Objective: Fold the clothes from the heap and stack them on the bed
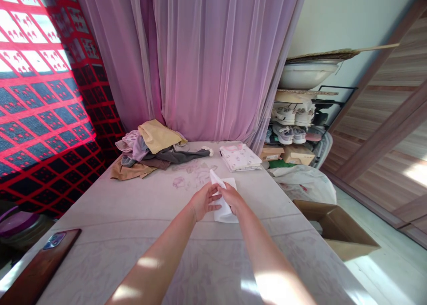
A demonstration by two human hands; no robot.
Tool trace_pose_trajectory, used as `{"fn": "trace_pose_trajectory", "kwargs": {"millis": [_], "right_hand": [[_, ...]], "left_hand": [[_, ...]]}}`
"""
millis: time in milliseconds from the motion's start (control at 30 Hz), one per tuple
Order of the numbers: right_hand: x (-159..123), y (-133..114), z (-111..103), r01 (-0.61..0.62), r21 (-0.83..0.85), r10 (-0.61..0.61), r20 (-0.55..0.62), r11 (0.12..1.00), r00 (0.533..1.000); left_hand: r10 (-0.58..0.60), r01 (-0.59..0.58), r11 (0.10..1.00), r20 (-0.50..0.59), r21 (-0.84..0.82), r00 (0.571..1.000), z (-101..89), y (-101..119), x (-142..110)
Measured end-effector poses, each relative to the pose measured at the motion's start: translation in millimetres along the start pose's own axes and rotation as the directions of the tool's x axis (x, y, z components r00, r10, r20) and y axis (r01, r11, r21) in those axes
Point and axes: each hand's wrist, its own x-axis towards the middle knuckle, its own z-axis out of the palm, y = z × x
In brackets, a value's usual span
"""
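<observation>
Holding white cloth (227, 214), right hand (234, 198) clamped on it, left hand (202, 202) loosely spread at its left edge, cloth between them

A plain white cloth (227, 214), small, soft and partly folded, lies near the folded patterned stack (240, 157), apart from it, nearer the wearer and a little to the left; its far left part is lifted into a narrow, pointed peak, tilted leftward, away from the stack; a flatter, squarish portion shows beyond the right hand (232, 198), on the side facing the stack; the end farthest from the stack curves over in a rounded fold, its lower edge close to the surface (116, 234); the right hand grasps the middle, while the left hand (204, 201) covers part of the left edge with loosely spread fingers; whether those fingers pinch the fabric is unclear.
</observation>
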Motion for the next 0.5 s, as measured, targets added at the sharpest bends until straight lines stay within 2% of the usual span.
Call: {"fn": "trace_pose_trajectory", "kwargs": {"millis": [67,133,200,267,300,333,367,400,433,500], "right_hand": [[1,-8,-9,-0.131,0.162,0.129,0.025,0.978,0.991],[2,-17,-21,-0.173,0.243,0.173,0.023,0.954,0.985],[3,-26,-36,-0.166,0.274,0.169,0.011,0.947,0.986],[4,-38,-52,-0.168,0.350,0.170,0.024,0.922,0.985],[5,-44,-58,-0.166,0.400,0.167,0.034,0.901,0.985],[8,-50,-62,-0.160,0.451,0.160,0.038,0.878,0.986],[11,-55,-64,-0.145,0.499,0.147,0.036,0.854,0.988],[15,-60,-63,-0.118,0.539,0.125,0.025,0.834,0.992],[21,-65,-61,-0.079,0.578,0.091,0.008,0.812,0.996],[36,-74,-50,0.039,0.646,-0.023,-0.034,0.762,0.999]], "left_hand": [[0.031,-0.032,0.999,-0.033,-0.038,0.999,-3.9,1,-1],[0.081,-0.082,0.997,-0.107,-0.004,0.991,-19.2,2,-6],[0.148,-0.128,0.985,-0.192,0.113,0.970,-45.8,1,-13],[0.271,-0.183,0.935,-0.278,0.303,0.922,-80.1,-3,-21],[0.361,-0.193,0.881,-0.350,0.432,0.865,-98.3,-5,-25],[0.479,-0.182,0.794,-0.413,0.581,0.774,-115.8,-8,-28],[0.593,-0.157,0.674,-0.402,0.722,0.698,-131.9,-12,-30],[0.695,-0.144,0.535,-0.337,0.832,0.635,-145.8,-15,-31],[0.757,-0.119,0.426,-0.281,0.897,0.590,-157.0,-19,-31],[0.786,-0.068,0.264,-0.174,0.962,0.593,-170.6,-27,-30]]}}
